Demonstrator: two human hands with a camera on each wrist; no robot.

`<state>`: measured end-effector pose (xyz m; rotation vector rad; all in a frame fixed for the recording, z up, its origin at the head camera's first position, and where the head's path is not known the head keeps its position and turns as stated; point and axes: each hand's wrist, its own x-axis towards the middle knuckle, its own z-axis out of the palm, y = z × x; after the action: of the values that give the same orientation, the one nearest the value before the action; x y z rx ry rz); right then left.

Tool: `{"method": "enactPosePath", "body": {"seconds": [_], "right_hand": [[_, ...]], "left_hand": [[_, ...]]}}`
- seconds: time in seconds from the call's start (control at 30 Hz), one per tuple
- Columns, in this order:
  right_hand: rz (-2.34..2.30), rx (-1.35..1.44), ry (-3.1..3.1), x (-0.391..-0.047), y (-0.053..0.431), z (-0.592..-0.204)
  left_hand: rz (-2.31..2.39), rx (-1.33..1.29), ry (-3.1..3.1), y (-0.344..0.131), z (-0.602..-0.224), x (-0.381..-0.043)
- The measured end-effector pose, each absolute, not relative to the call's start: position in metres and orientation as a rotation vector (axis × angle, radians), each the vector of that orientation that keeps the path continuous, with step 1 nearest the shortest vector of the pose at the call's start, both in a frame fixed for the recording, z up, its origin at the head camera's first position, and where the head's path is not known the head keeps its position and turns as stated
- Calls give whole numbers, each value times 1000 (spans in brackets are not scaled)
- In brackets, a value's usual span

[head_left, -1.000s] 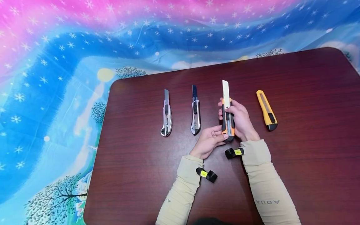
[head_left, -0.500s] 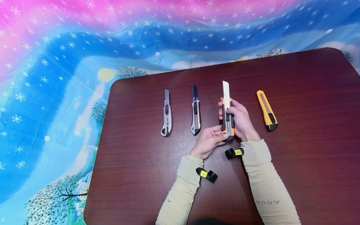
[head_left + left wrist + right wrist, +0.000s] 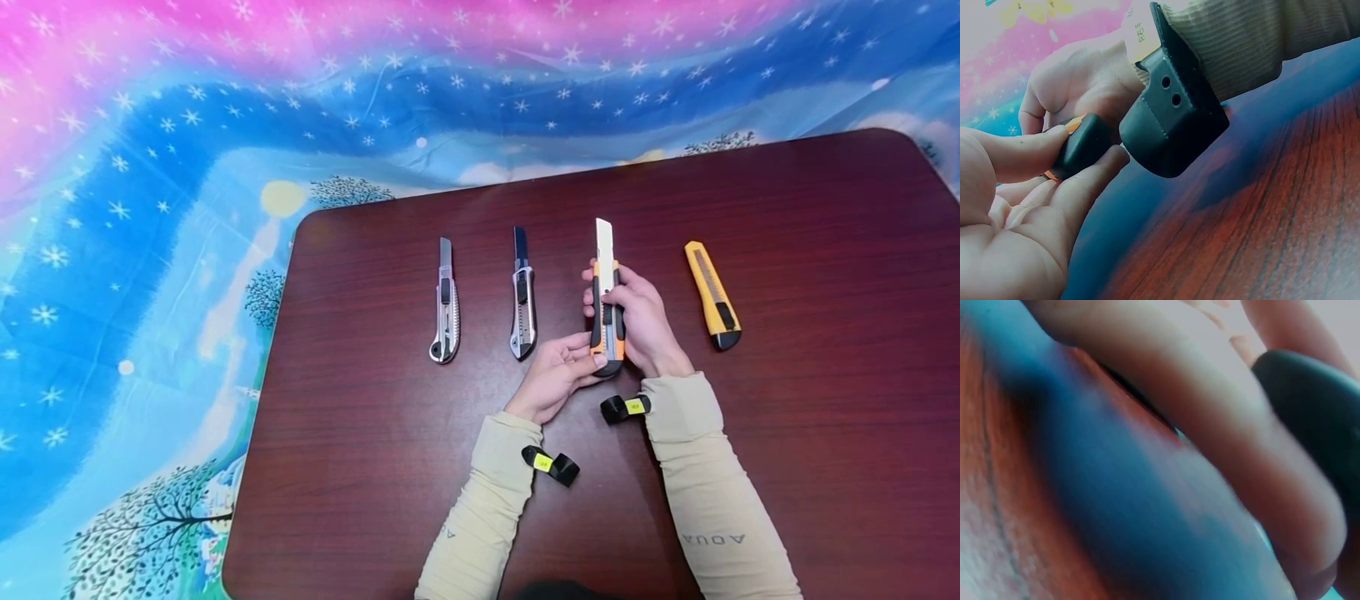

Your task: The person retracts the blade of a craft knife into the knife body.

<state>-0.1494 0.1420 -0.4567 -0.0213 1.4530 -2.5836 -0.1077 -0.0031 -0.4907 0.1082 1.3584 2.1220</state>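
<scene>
Fingers (image 3: 588,299) of both hands: curled on one orange-and-black utility knife (image 3: 609,335), which runs between them, blade pointing away from the person.

Backdrop cloth: pink, blue and white, printed with snowflakes and trees, behind and left of the table.

Table (image 3: 360,467): dark red-brown, wood-grained, rounded corners.

Sleeves, pair: beige, ribbed, lettering on the right one.

Right hand (image 3: 647,321): grips the upper handle from the right; fingertips show past its left edge, thumb on the front near the blade's base. Right wrist view blurred; detail there cannot be told.

Left hand (image 3: 551,379): pinches the butt end, thumb on the front. In the left wrist view, the black end cap (image 3: 1088,147) sits between thumb and fingers.

Utility knives on the table, three: silver one with grey blade (image 3: 446,308), far left; silver-and-black one with dark blade (image 3: 522,308), between it and the held knife; yellow one with black end (image 3: 712,296), right of the right hand, tilted, top leaning left.

Wrist devices, two: black, yellow labels, one at each cuff.

Slider (image 3: 608,315): black, on the held knife, just below the right thumb.
</scene>
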Motion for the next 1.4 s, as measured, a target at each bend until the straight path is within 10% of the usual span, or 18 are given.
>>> {"method": "enactPosePath", "body": {"seconds": [1.4], "right_hand": [[-2529,240,1803,-152,129,-455]], "left_hand": [[2183,174,1288,-8,-488,-111]]}}
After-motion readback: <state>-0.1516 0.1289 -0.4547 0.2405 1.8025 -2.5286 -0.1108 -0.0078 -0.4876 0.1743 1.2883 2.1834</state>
